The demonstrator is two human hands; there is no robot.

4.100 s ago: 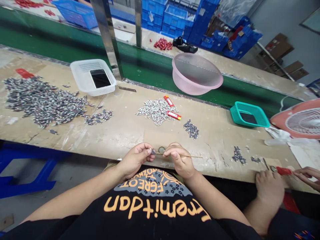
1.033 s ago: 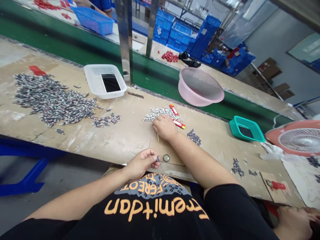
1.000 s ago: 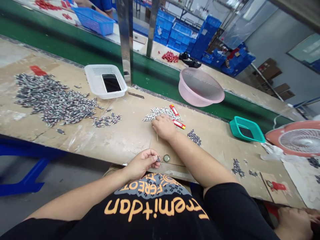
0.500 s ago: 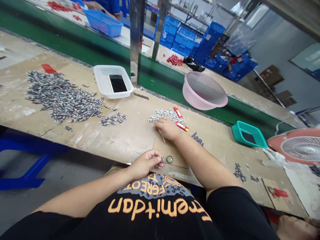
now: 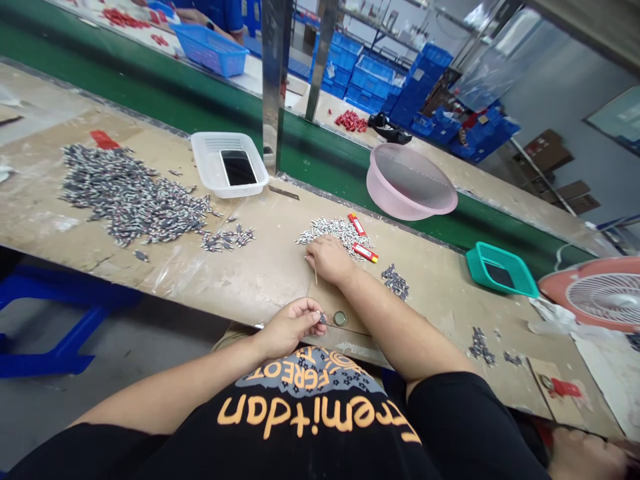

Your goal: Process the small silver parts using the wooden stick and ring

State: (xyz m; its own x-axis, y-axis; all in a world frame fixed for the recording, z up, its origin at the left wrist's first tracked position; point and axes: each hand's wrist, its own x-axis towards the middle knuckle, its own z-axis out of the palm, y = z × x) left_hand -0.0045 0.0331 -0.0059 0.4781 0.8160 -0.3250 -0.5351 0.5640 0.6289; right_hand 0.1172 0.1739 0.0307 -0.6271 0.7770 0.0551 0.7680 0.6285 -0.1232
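My left hand point(image 5: 289, 327) pinches a small dark part point(image 5: 323, 319) between its fingertips, at the bench's front edge. Beside it, a round ridged metal cap point(image 5: 340, 319) lies on a cardboard sheet point(image 5: 330, 297). My right hand point(image 5: 327, 260) rests at the edge of a pile of small silver-white parts point(image 5: 333, 230), with a thin wooden stick point(image 5: 315, 277) poking down from under its fingers. Two red-and-yellow tubes point(image 5: 364, 253) lie just past that hand. A small heap of dark parts point(image 5: 395, 282) sits to its right.
A large grey-and-white pile of parts point(image 5: 130, 197) covers the bench's left side, near a white basket point(image 5: 227, 163) holding a phone. A pink colander point(image 5: 411, 181), teal tray point(image 5: 501, 269) and fan point(image 5: 605, 300) stand beyond. A co-worker's hand point(image 5: 583, 460) shows bottom right.
My right hand has moved from near my left hand out to the silver-white pile, carrying the stick. My left hand stays nearly still, and the view has tilted slightly.
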